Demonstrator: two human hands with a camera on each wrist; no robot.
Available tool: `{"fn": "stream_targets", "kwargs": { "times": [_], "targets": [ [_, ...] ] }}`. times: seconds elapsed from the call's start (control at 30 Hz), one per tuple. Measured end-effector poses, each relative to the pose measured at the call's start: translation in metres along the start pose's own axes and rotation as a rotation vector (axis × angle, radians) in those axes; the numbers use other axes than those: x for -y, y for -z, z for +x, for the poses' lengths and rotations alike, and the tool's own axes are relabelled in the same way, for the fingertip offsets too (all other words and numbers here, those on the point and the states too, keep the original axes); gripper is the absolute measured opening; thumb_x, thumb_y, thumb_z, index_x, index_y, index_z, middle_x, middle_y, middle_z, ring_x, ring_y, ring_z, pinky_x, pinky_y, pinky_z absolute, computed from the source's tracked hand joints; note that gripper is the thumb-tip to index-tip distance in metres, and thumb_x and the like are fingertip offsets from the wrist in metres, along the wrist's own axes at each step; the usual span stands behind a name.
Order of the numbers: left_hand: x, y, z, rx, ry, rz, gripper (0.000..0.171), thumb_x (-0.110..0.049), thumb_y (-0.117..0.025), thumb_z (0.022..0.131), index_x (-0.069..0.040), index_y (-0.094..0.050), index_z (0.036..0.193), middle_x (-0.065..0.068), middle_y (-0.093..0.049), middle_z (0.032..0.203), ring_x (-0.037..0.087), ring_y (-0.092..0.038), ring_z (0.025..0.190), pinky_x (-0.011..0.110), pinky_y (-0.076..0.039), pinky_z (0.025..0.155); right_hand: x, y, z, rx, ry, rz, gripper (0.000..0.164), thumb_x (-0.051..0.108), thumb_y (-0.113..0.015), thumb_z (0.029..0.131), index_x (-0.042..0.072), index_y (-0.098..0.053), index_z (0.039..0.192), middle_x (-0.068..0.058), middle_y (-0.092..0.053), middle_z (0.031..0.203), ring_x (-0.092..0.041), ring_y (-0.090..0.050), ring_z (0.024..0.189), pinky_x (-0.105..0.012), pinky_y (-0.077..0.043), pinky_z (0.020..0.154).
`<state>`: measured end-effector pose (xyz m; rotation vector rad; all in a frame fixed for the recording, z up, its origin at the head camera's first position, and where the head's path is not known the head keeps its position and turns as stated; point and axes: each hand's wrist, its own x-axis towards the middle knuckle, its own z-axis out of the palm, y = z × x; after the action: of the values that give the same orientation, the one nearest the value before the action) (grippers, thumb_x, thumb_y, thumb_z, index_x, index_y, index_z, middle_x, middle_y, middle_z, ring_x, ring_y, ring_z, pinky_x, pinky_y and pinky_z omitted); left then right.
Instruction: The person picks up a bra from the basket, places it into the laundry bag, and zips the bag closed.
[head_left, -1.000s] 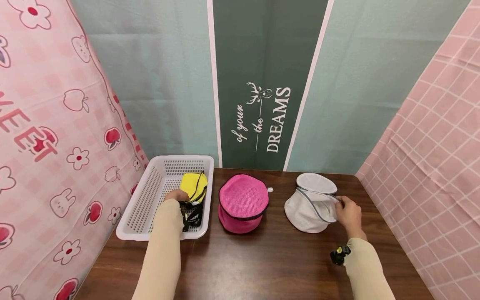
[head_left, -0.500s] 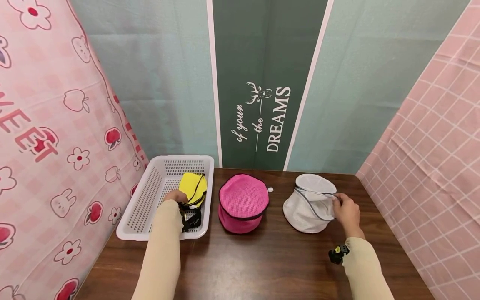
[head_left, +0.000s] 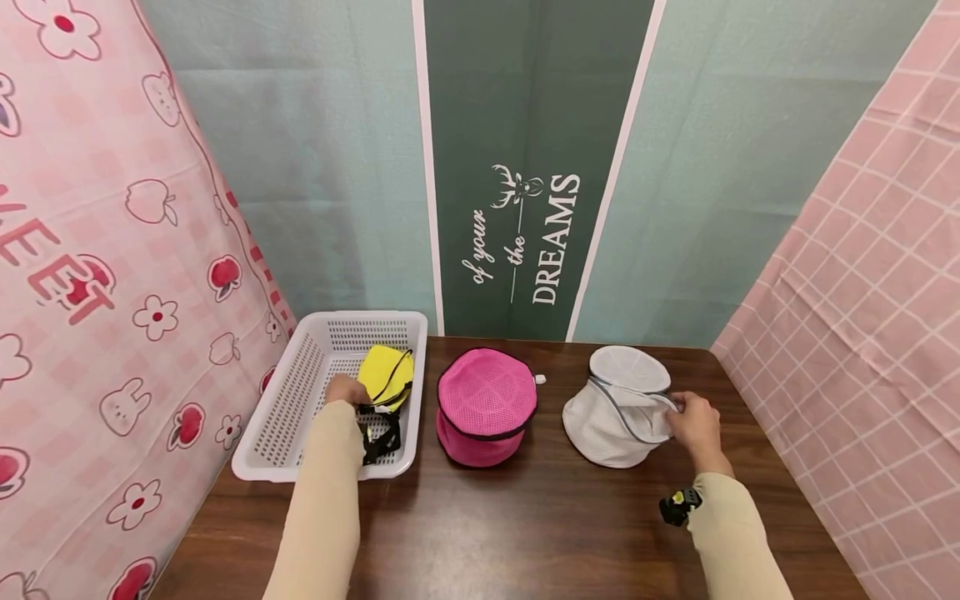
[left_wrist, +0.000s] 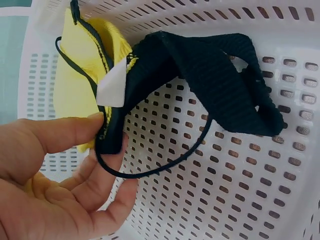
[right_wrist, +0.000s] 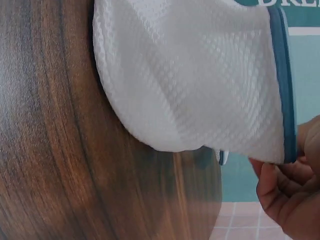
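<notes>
My left hand is inside the white plastic basket. Between thumb and fingers it pinches the black edge of a yellow cloth item with black elastic straps. A white label and a thin black cord show on this item. At the right, my right hand grips the grey-trimmed rim of a white mesh laundry bag. The bag stands unzipped, its round lid folded back behind it. In the right wrist view, my thumb and fingers hold the rim, the thumb partly out of frame.
A pink mesh laundry bag with black trim and its lid on stands between the basket and the white bag. The brown wooden table meets a green curtain behind, with pink patterned curtains at both sides.
The white laundry bag has shifted slightly left with my right hand on its rim. My left hand and the yellow item have moved a little left within the basket.
</notes>
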<state>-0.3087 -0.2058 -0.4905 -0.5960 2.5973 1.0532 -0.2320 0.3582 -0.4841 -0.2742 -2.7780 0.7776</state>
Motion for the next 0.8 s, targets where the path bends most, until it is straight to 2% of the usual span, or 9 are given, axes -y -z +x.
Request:
{"fn": "stream_targets", "kwargs": {
  "times": [0.1, 0.2, 0.33, 0.43, 0.53, 0.63, 0.7, 0.8],
  "targets": [
    [-0.001, 0.0, -0.003, -0.017, 0.014, -0.035, 0.032, -0.004, -0.072, 0.072, 0.014, -0.054, 0.092, 0.018, -0.048, 0.078, 0.027, -0.047, 0.068, 0.033, -0.043, 0.055, 0.006, 0.004, -0.001, 0.025, -0.091, -0.044, 0.034, 0.01, -0.054, 0.08, -0.016, -0.058, 0.101, -0.035, -0.056, 0.1, -0.056, -0.048, 0.091, -0.058, -0.039, 0.074],
    [0.0, 0.001, -0.002, 0.002, 0.031, -0.095, 0.033, -0.003, -0.07, 0.07, 0.013, -0.051, 0.092, 0.017, -0.045, 0.079, 0.026, -0.044, 0.067, 0.033, -0.041, 0.054, 0.011, 0.01, -0.002, 0.084, -0.183, -0.075, 0.029, 0.014, -0.054, 0.08, -0.013, -0.06, 0.087, -0.033, -0.057, 0.093, -0.053, -0.05, 0.087, -0.056, -0.041, 0.071],
    [0.005, 0.001, 0.005, 0.041, 0.081, -0.223, 0.031, -0.002, -0.064, 0.071, 0.01, -0.049, 0.094, 0.014, -0.043, 0.075, 0.022, -0.041, 0.058, 0.031, -0.038, 0.049, 0.014, 0.012, -0.002, 0.125, -0.232, -0.063, 0.023, 0.013, -0.051, 0.078, -0.008, -0.06, 0.081, -0.029, -0.058, 0.089, -0.05, -0.051, 0.085, -0.054, -0.041, 0.07],
    [0.006, 0.0, 0.008, 0.056, 0.109, -0.303, 0.028, -0.006, -0.061, 0.077, 0.009, -0.049, 0.097, 0.011, -0.044, 0.068, 0.02, -0.043, 0.053, 0.031, -0.038, 0.046, 0.012, 0.004, -0.002, 0.044, -0.182, -0.018, 0.022, 0.01, -0.049, 0.08, -0.007, -0.06, 0.089, -0.029, -0.058, 0.094, -0.051, -0.05, 0.088, -0.055, -0.039, 0.072],
    [0.006, -0.001, 0.011, 0.042, 0.094, -0.317, 0.022, -0.006, -0.056, 0.081, 0.009, -0.05, 0.096, 0.009, -0.045, 0.062, 0.019, -0.042, 0.051, 0.031, -0.037, 0.045, 0.01, -0.008, -0.003, -0.094, -0.065, 0.042, 0.018, 0.008, -0.052, 0.084, -0.006, -0.06, 0.092, -0.027, -0.06, 0.09, -0.051, -0.051, 0.086, -0.056, -0.037, 0.073],
    [0.007, -0.001, 0.013, 0.021, 0.075, -0.338, 0.017, 0.001, -0.05, 0.081, 0.011, -0.049, 0.095, 0.008, -0.042, 0.058, 0.017, -0.036, 0.046, 0.031, -0.034, 0.043, 0.009, -0.018, -0.004, -0.209, 0.051, 0.094, 0.015, 0.006, -0.056, 0.085, -0.007, -0.06, 0.091, -0.026, -0.06, 0.084, -0.047, -0.053, 0.08, -0.055, -0.037, 0.072],
    [0.007, 0.0, 0.014, 0.025, 0.078, -0.375, 0.017, 0.005, -0.047, 0.081, 0.011, -0.046, 0.097, 0.008, -0.041, 0.057, 0.015, -0.03, 0.043, 0.03, -0.031, 0.042, 0.009, -0.022, -0.005, -0.254, 0.1, 0.113, 0.013, 0.005, -0.058, 0.086, -0.006, -0.061, 0.091, -0.025, -0.061, 0.082, -0.045, -0.055, 0.078, -0.054, -0.038, 0.071],
    [0.008, 0.001, 0.013, 0.044, 0.086, -0.427, 0.021, 0.005, -0.047, 0.083, 0.011, -0.043, 0.103, 0.011, -0.043, 0.062, 0.014, -0.027, 0.043, 0.03, -0.03, 0.041, 0.01, -0.024, -0.004, -0.278, 0.123, 0.124, 0.013, 0.004, -0.059, 0.086, -0.006, -0.062, 0.092, -0.025, -0.062, 0.083, -0.044, -0.055, 0.077, -0.054, -0.038, 0.071]
  ]
}}
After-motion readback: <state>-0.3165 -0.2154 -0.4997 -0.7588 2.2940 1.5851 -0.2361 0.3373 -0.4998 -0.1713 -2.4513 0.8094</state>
